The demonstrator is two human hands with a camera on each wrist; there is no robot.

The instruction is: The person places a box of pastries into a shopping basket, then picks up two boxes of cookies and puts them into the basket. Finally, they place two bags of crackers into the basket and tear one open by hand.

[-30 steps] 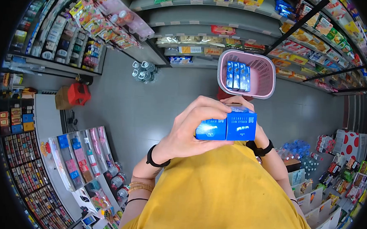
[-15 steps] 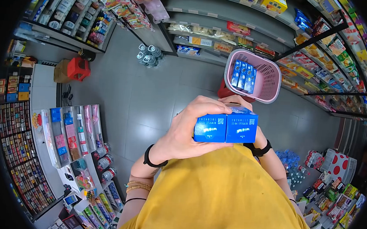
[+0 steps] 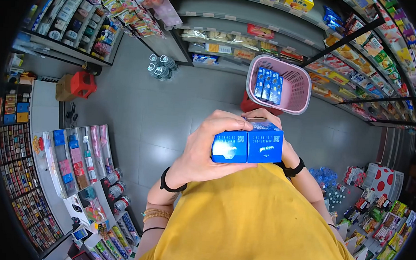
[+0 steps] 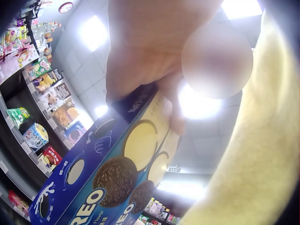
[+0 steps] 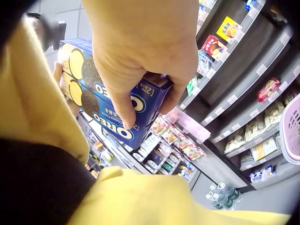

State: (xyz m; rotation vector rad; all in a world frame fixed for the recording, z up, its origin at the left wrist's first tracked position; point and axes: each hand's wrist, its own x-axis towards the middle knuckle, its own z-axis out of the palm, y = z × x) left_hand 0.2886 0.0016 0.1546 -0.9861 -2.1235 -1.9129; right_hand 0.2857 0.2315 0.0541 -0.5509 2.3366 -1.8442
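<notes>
2 blue Oreo boxes (image 3: 247, 147) sit side by side at frame centre. The left hand (image 3: 202, 148) curls its fingers over them; the right hand (image 3: 287, 155) grips them from the right, fingers wrapped round. Above them is a pink basket (image 3: 295, 87).

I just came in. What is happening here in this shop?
A person in a yellow shirt stands in a shop aisle and holds two blue Oreo boxes side by side in front of the chest. The left grip wraps over one end, and the right grip holds the other. Ahead, a pink basket holds several similar blue boxes.
</notes>
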